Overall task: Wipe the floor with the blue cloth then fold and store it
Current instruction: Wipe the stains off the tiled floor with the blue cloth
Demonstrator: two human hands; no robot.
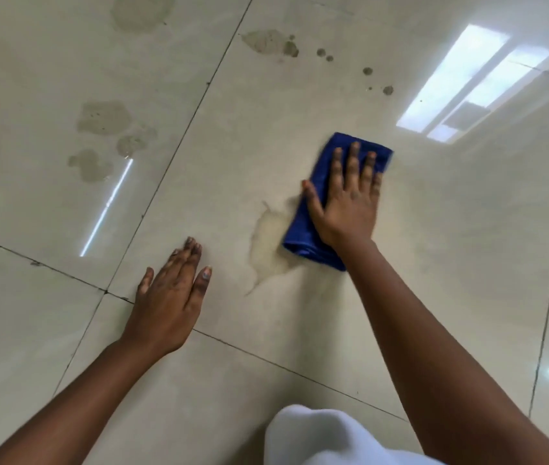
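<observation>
A folded blue cloth (303, 226) lies flat on the pale tiled floor (434, 246), right of centre. My right hand (347, 203) presses down on top of it, palm flat and fingers spread, covering its middle. A yellowish wet patch (266, 243) spreads on the tile just left of the cloth and touches its left edge. My left hand (169, 297) rests flat on the floor to the lower left, fingers together, holding nothing.
Grey dried stains (102, 119) mark the tile at the upper left, and a trail of spots (276, 43) runs along the top centre. Window glare (467, 82) reflects at the upper right. White fabric (327, 437) shows at the bottom edge.
</observation>
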